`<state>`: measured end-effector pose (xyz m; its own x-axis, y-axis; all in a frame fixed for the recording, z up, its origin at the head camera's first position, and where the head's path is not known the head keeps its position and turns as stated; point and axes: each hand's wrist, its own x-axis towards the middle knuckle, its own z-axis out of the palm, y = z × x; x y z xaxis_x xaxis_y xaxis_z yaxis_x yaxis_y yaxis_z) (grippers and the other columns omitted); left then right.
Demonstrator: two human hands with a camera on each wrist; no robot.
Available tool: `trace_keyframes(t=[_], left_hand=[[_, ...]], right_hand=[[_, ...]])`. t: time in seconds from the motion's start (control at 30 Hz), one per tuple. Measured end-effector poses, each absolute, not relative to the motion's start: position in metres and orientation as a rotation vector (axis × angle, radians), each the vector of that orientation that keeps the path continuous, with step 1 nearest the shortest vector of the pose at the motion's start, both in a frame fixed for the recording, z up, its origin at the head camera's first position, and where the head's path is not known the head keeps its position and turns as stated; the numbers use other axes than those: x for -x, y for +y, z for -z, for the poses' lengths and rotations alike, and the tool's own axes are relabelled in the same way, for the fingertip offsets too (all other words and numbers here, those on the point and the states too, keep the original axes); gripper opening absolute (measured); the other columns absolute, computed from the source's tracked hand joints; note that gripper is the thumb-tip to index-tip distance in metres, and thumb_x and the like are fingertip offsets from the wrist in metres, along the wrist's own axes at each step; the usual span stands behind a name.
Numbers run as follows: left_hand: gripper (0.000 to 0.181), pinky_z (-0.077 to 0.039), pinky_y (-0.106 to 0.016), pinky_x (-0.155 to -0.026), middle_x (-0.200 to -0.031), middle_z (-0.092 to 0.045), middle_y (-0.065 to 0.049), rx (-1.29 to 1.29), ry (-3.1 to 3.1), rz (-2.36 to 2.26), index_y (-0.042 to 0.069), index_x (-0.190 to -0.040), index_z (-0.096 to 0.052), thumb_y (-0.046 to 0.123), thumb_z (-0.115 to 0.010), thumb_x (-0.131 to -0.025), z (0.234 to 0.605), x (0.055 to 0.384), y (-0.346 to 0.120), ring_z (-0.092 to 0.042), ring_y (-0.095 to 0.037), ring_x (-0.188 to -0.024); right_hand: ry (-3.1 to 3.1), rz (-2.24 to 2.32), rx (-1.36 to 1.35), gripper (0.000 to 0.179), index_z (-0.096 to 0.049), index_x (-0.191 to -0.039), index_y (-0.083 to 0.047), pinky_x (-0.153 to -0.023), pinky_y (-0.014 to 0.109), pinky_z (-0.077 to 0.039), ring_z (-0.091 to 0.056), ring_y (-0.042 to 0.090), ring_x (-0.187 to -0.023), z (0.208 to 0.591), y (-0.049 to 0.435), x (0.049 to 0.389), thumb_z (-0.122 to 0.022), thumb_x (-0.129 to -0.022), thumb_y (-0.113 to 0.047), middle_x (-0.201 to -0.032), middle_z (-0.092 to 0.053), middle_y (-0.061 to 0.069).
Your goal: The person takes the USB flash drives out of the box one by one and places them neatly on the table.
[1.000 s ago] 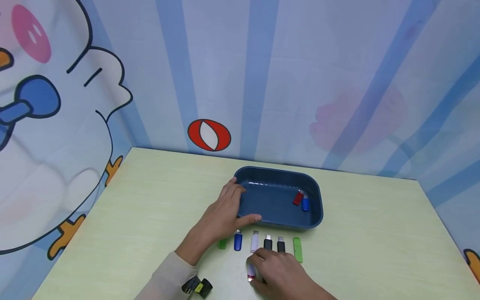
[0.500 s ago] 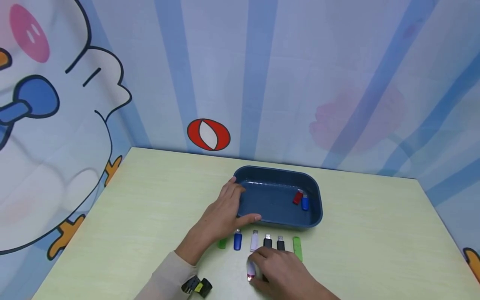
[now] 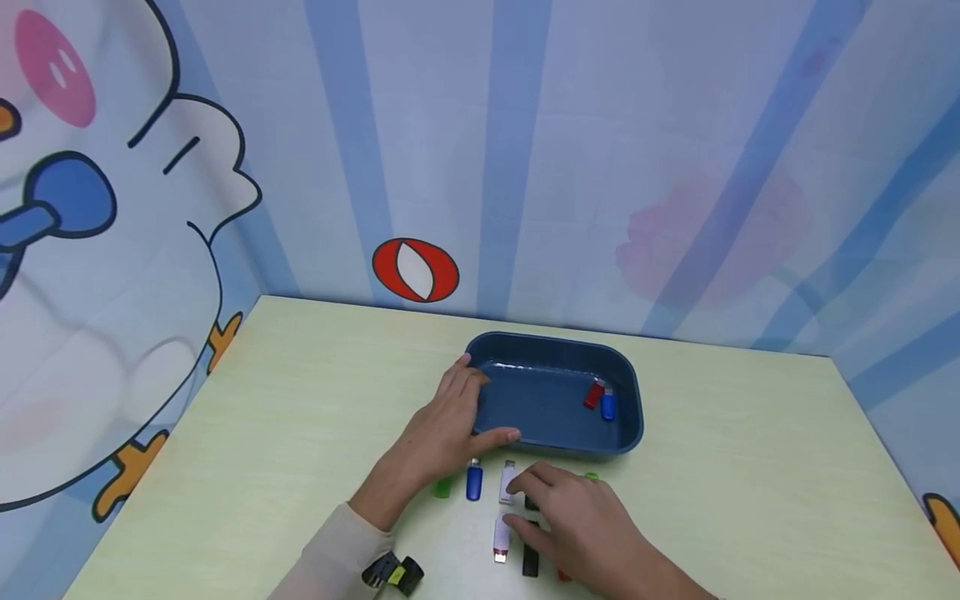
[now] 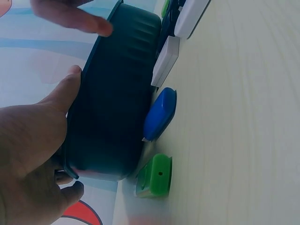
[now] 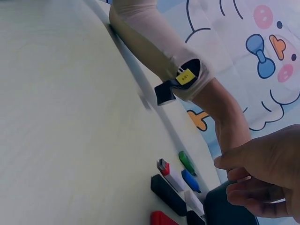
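My left hand [image 3: 442, 417] holds the left end of a dark blue tray [image 3: 555, 446], thumb along the front rim and fingertips over the left rim. My right hand [image 3: 581, 521] hovers over the USB sticks in front of the tray, thumb and index finger apart with nothing between them. Beside its thumb lies a white USB stick with a red end [image 3: 501, 540], and right of that a black USB stick [image 3: 531, 554]. Behind them is a white USB stick [image 3: 507, 482] close to the index fingertip. The right hand partly covers another black stick and a red one [image 3: 564, 575].
Left in the back row lie a blue USB stick [image 3: 474, 482] and a green one [image 4: 155, 177]. Another green stick [image 3: 592, 476] peeks out behind the right hand. Inside the tray are a red stick [image 3: 594, 394] and a blue stick [image 3: 608, 406]. A printed cloth stands behind the table.
My right hand has let go of the white USB stick with the red end and moved up and right toward the back row. The left hand stays on the tray.
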<state>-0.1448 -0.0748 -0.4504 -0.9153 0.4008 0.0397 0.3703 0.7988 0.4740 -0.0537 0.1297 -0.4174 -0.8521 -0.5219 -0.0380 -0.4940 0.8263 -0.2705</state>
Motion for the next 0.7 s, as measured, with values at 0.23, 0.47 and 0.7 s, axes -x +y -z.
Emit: trace_keyframes(t=[0.23, 0.47, 0.7], left_hand=[[0.091, -0.041, -0.045, -0.123, -0.163, -0.045, -0.015, -0.640, 2.935, -0.751, 0.002, -0.155, -0.045, 0.066, -0.070, -0.094, 0.450, 0.144, -0.075, -0.013, -0.027, -0.166], [0.090, -0.041, -0.046, -0.124, -0.163, -0.045, -0.015, -0.637, 2.936, -0.761, 0.003, -0.154, -0.046, 0.065, -0.070, -0.095, 0.449, 0.144, -0.074, -0.013, -0.026, -0.166], [0.089, -0.041, -0.046, -0.124, -0.162, -0.046, -0.016, -0.651, 2.933, -0.766, 0.001, -0.154, -0.046, 0.064, -0.070, -0.095, 0.449, 0.143, -0.074, -0.014, -0.028, -0.166]], right_hand=[[3.031, 0.397, 0.704, 0.034, -0.077, -0.117, -0.023, -0.065, 0.018, -0.055, -0.058, 0.002, -0.072, 0.411, 0.137, 0.064, -0.083, -0.092, -0.045, -0.108, -0.077, -0.005], [3.134, 0.364, 0.644, 0.033, -0.078, -0.114, -0.022, -0.069, 0.023, -0.060, -0.072, 0.009, -0.080, 0.407, 0.146, 0.072, -0.086, -0.090, -0.043, -0.109, -0.078, -0.003], [3.171, 0.390, 0.604, 0.031, -0.078, -0.113, -0.020, -0.068, 0.026, -0.060, -0.072, 0.012, -0.081, 0.403, 0.156, 0.081, -0.086, -0.090, -0.039, -0.110, -0.077, 0.001]])
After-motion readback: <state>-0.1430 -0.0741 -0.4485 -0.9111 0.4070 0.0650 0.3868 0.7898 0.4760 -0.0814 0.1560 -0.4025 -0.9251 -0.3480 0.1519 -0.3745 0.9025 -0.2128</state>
